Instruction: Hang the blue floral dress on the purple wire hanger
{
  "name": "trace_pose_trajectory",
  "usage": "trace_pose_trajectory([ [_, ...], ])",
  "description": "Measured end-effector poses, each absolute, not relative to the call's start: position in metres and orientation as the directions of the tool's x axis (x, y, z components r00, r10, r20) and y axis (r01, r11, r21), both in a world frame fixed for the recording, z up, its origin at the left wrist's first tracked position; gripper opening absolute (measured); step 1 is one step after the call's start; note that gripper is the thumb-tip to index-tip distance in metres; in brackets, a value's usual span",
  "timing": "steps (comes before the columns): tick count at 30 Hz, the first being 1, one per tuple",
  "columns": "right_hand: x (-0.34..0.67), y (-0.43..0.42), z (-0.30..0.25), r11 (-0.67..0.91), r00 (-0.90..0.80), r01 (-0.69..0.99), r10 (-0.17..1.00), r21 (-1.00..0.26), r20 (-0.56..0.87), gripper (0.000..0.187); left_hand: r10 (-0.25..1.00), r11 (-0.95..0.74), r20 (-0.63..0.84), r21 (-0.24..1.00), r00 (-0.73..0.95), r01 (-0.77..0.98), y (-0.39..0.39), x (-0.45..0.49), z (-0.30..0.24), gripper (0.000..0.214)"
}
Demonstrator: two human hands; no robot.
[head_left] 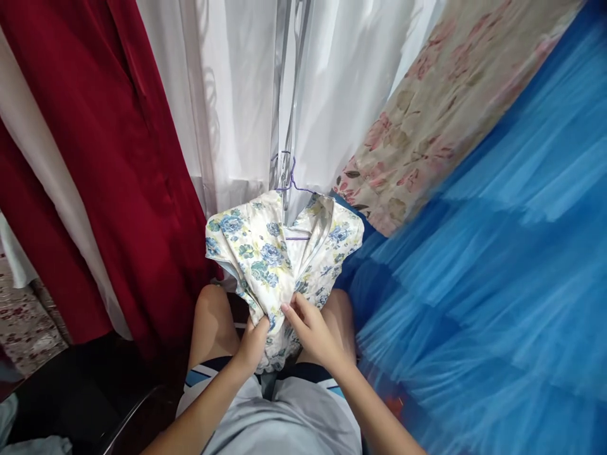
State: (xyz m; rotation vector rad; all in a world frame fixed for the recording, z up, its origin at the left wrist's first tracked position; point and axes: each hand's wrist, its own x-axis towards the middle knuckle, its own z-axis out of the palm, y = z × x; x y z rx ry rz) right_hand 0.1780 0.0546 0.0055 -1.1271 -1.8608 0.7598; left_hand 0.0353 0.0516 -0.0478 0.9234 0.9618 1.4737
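Note:
A white dress with blue flowers [265, 253] hangs on a thin purple hanger [294, 180] in front of me, its neckline crossed in a V. My left hand [256, 338] is closed on the cloth at the dress's left side, thumb on top and fingers hidden behind. With thumb and fingers closed, my right hand [308, 322] pinches the fabric just below the V of the neckline. The lower part of the dress falls between my knees, partly hidden by my hands.
Red drapes [137, 158] hang at the left, above a black chair [66, 392]. White curtains [246, 82] are behind the hanger. Floral cloth [403, 145] and a blue layered tulle skirt [497, 272] fill the right side, close to my right arm.

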Motion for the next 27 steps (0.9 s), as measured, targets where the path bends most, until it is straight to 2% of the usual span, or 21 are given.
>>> trace_pose_trajectory([
  [4, 0.188, 0.059, 0.009, 0.399, -0.301, 0.349, 0.905, -0.848, 0.302, 0.037, 0.994, -0.095, 0.065, 0.920, -0.090, -0.381, 0.051, 0.038, -0.047, 0.037],
  [6, 0.193, 0.058, 0.011, 0.384, -0.301, 0.330, 0.909, -0.863, 0.289, 0.038, 0.988, -0.138, 0.106, 0.933, -0.114, -0.331, 0.054, 0.032, -0.044, 0.036],
  [10, 0.199, 0.054, 0.019, 0.395, -0.301, 0.365, 0.907, -0.843, 0.294, 0.037, 0.923, -0.291, 0.250, 0.951, -0.292, -0.105, 0.069, 0.003, -0.034, 0.036],
  [13, 0.199, 0.051, 0.025, 0.451, -0.379, 0.419, 0.876, -0.788, 0.300, 0.034, 0.868, -0.342, 0.283, 0.936, -0.408, -0.079, 0.080, -0.018, -0.030, 0.040],
  [15, 0.196, 0.049, 0.025, 0.498, -0.417, 0.449, 0.851, -0.742, 0.319, 0.031, 0.788, -0.408, 0.341, 0.913, -0.513, -0.020, 0.083, -0.026, -0.029, 0.047],
  [18, 0.190, 0.048, 0.023, 0.544, -0.437, 0.468, 0.827, -0.696, 0.352, 0.026, 0.590, -0.494, 0.552, 0.824, -0.590, 0.277, 0.077, -0.030, -0.025, 0.057],
  [19, 0.189, 0.048, 0.022, 0.548, -0.440, 0.470, 0.825, -0.693, 0.354, 0.025, 0.550, -0.512, 0.629, 0.774, -0.550, 0.373, 0.074, -0.030, -0.022, 0.053],
  [21, 0.186, 0.049, 0.019, 0.542, -0.445, 0.473, 0.827, -0.694, 0.344, 0.024, 0.612, -0.556, 0.707, 0.704, -0.356, 0.443, 0.067, -0.028, -0.015, 0.032],
  [22, 0.185, 0.049, 0.019, 0.537, -0.445, 0.475, 0.830, -0.697, 0.336, 0.024, 0.692, -0.572, 0.688, 0.708, -0.220, 0.414, 0.063, -0.025, -0.012, 0.023],
  [24, 0.184, 0.048, 0.018, 0.525, -0.444, 0.480, 0.837, -0.703, 0.321, 0.024, 0.823, -0.550, 0.565, 0.772, 0.053, 0.319, 0.057, -0.018, -0.006, 0.019],
  [25, 0.183, 0.048, 0.018, 0.518, -0.441, 0.482, 0.840, -0.706, 0.315, 0.025, 0.849, -0.528, 0.508, 0.801, 0.147, 0.284, 0.055, -0.013, -0.004, 0.020],
  [27, 0.182, 0.047, 0.018, 0.507, -0.433, 0.487, 0.847, -0.711, 0.308, 0.025, 0.859, -0.507, 0.460, 0.825, 0.224, 0.251, 0.051, -0.003, -0.004, 0.021],
])
